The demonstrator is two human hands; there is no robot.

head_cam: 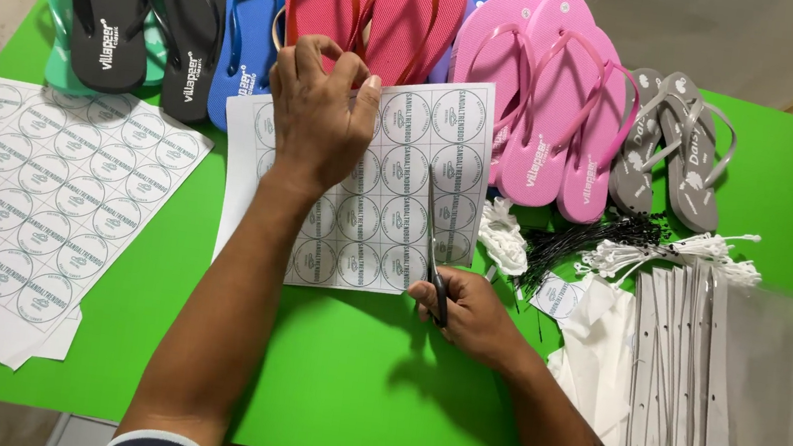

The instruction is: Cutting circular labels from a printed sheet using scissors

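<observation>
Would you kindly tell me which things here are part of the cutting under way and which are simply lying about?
In use:
- left hand pressing the label sheet
- right hand working the scissors

Lying about:
- second label sheet
- black flip-flops
- pink flip-flops
- grey flip-flops
- white tag strings
- clear bags

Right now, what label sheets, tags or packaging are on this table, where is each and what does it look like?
Label sheet: centre, under left hand, white, round labels; right hand cuts it with scissors.
Sheet stack: left, white, round labels.
Cut label: beside right hand, small.
Clear bags: right, white header strips.
</observation>
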